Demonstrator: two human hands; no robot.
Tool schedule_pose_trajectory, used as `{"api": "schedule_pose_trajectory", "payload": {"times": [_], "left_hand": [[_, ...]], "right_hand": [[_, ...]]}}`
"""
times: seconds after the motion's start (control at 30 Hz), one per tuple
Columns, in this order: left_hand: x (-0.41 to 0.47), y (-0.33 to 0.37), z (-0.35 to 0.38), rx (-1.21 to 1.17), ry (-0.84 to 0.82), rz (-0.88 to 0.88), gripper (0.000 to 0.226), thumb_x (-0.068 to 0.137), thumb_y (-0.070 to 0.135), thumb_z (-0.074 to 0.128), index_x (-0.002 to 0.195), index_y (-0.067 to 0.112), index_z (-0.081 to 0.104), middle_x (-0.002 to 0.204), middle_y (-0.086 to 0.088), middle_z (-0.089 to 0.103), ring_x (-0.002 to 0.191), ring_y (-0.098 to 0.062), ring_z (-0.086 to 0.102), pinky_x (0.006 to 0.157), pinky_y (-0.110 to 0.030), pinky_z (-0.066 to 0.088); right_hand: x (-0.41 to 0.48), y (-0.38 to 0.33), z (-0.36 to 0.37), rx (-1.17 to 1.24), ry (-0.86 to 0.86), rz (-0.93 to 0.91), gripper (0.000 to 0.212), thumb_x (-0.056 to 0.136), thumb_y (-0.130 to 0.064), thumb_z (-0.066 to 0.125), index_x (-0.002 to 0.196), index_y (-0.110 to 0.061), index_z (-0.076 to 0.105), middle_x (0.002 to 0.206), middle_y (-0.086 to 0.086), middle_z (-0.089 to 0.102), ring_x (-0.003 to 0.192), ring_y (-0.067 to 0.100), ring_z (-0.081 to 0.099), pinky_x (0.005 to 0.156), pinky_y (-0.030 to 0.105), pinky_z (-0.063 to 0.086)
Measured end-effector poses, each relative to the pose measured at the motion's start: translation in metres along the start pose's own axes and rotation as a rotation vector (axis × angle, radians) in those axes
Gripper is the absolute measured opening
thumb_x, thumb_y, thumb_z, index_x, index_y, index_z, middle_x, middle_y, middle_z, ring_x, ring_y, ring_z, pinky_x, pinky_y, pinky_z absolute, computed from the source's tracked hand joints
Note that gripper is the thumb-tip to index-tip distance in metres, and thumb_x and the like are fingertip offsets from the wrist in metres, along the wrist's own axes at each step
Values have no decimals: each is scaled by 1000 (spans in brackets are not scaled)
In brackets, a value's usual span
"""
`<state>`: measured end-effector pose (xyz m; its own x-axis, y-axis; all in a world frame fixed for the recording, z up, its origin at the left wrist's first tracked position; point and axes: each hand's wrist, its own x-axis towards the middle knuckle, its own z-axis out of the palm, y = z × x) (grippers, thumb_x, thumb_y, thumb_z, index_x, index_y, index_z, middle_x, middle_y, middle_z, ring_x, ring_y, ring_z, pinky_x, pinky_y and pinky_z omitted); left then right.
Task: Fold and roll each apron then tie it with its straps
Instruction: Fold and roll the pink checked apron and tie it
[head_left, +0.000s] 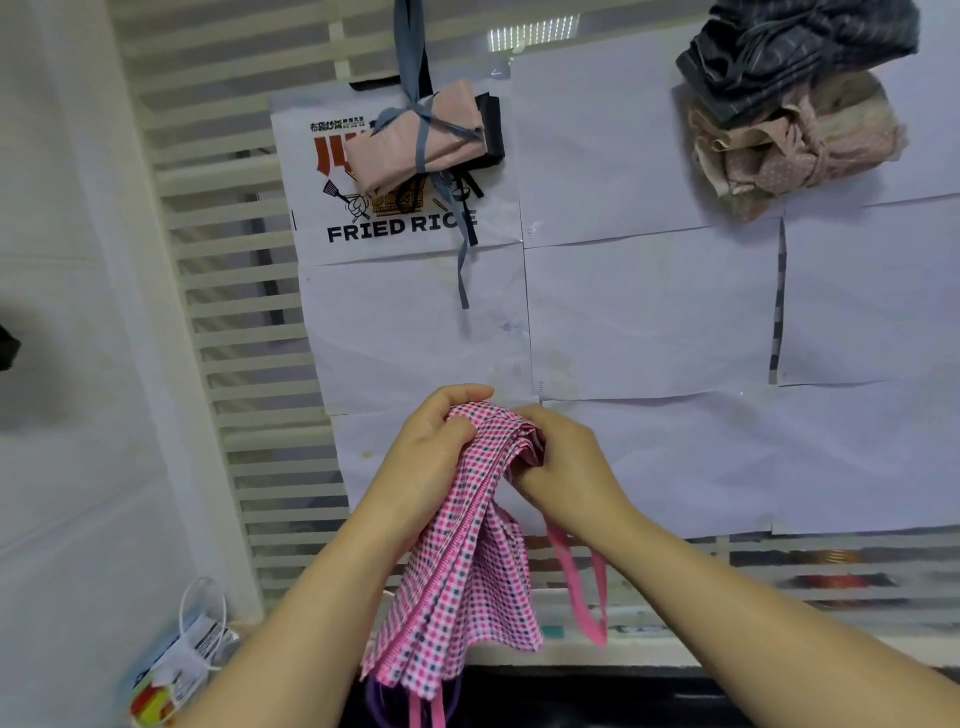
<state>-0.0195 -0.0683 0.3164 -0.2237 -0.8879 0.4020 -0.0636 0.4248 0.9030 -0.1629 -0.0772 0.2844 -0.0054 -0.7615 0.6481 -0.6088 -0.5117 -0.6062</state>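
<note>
Seen from the head camera, a left hand (441, 441) and a right hand (566, 467) both grip the bunched top of a pink checked apron (457, 571), fingers curled into the cloth, over the near edge of a paper-covered desk (649, 312). The apron hangs down between the forearms, a pink strap (587, 587) looping beside it. At the desk's far side lie a rolled pink apron (421, 140) tied with blue straps and, well apart, a heap of aprons (789, 114).

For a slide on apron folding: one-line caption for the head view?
Left hand and right hand grip a folded pink checked apron, pink strap dangling; a tied apron roll lies beyond.
</note>
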Motion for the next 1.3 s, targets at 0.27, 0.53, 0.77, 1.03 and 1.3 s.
{"api": "schedule_pose_trajectory", "payload": {"times": [0.27, 0.53, 0.77, 1.03, 1.3], "left_hand": [[7, -23, 0, 92, 128, 47, 14, 95, 39, 49, 108, 39, 56, 105, 11, 66, 87, 4, 64, 68, -10, 45], [4, -44, 12, 99, 242, 77, 27, 89, 39, 58, 113, 28, 52, 103, 4, 65, 84, -1, 65, 68, -10, 48], [2, -42, 20, 103, 352, 191, 22, 85, 29, 68, 98, 36, 52, 96, 13, 63, 80, 7, 61, 69, -6, 45], [8, -51, 25, 131, 379, 141, 27, 83, 37, 68, 104, 33, 51, 110, 5, 59, 100, -10, 60, 87, -24, 48], [-4, -66, 26, 161, 156, -14, 49, 80, 45, 67, 120, 24, 49, 116, 9, 58, 97, 1, 60, 76, -9, 47]], "right_hand": [[10, 2, -12, 365, -419, 391, 18, 87, -9, 63, 95, 6, 68, 94, 17, 73, 85, 27, 69, 90, 43, 53], [0, 1, 2, 621, -269, 616, 40, 92, -24, 60, 102, 15, 63, 100, 27, 69, 93, 40, 66, 92, 50, 49], [-1, -4, 4, 585, -363, 578, 34, 93, -31, 52, 85, -1, 65, 78, 17, 66, 68, 27, 58, 68, 38, 47], [-3, 9, 3, 638, -458, 605, 31, 96, -25, 46, 86, -1, 62, 72, 11, 63, 57, 19, 56, 61, 30, 45], [3, 19, -3, 865, -371, 654, 36, 101, -28, 40, 86, -5, 63, 65, 5, 70, 52, 14, 65, 48, 23, 54]]}}
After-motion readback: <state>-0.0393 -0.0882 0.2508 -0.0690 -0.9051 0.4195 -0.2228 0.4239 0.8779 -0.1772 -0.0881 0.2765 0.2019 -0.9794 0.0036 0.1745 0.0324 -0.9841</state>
